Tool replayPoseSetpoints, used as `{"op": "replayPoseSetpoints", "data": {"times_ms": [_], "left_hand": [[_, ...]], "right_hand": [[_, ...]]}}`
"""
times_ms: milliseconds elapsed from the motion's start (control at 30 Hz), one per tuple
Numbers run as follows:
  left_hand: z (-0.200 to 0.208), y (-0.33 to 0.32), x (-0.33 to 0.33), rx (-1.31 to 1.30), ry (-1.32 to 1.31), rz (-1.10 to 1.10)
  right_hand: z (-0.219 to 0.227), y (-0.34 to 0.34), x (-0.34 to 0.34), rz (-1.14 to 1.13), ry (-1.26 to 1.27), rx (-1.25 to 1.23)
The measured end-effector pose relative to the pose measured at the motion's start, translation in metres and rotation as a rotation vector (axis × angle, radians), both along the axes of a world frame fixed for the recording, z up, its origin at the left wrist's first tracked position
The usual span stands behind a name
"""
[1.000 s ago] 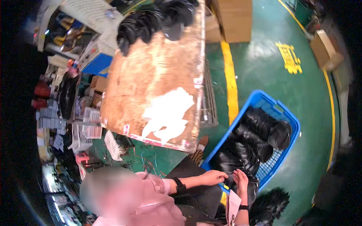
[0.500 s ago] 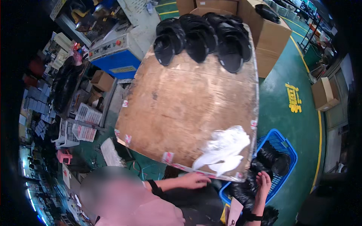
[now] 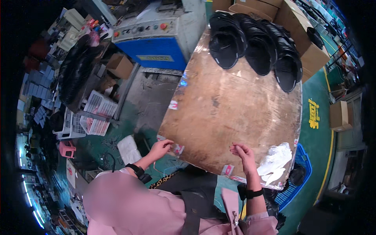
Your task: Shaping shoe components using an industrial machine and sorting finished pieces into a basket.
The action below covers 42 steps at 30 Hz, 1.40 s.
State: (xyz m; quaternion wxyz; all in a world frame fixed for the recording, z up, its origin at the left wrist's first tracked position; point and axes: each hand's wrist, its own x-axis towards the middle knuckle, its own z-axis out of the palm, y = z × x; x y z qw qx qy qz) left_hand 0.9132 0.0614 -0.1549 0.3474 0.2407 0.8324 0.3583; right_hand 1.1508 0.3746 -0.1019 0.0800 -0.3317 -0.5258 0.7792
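My left hand (image 3: 161, 148) hovers by the near left corner of the brown worktable (image 3: 231, 113), fingers loosely bent and nothing visible in them. Over the table's near edge is my right hand (image 3: 243, 152), its fingers slightly curled and apart, also with nothing visible in it. To the right of that hand, a crumpled white cloth or glove-like bundle (image 3: 275, 161) lies at the near right corner. Three overlapping rows of black, rounded shoe-like pieces (image 3: 227, 47) rest along the far edge.
A blue-fronted machine (image 3: 156, 49) with a button panel stands left of the table. A blue basket (image 3: 303, 172) holding black pieces sits at the right. Cardboard boxes (image 3: 301, 39) are behind, and white plastic crates (image 3: 100, 103) stand on the left with a pink stool (image 3: 67, 149).
My view has swung left. My right hand has left the blue basket and come over the table's near edge. The left hand has moved left to the near left corner.
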Motion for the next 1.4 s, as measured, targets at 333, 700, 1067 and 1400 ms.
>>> {"op": "replayPoseSetpoints", "data": {"times_ms": [333, 700, 1067, 1400], "left_hand": [[0.033, -0.013, -0.143, -0.018, -0.168, -0.160], [0.053, 0.310, -0.355, 0.312, 0.188, -0.341], [0.015, 0.632, -0.554, 0.574, 0.569, 0.064], [-0.027, 0.760, -0.663, 0.461, 0.467, -0.121]], "right_hand": [[-0.031, -0.069, -0.028, -0.403, 0.093, -0.068], [-0.039, -0.032, -0.209, -0.387, 0.091, 0.117], [-0.070, 0.160, -0.520, -0.784, 0.060, 0.344], [-0.063, 0.257, -0.627, -0.960, -0.131, 0.574]]}}
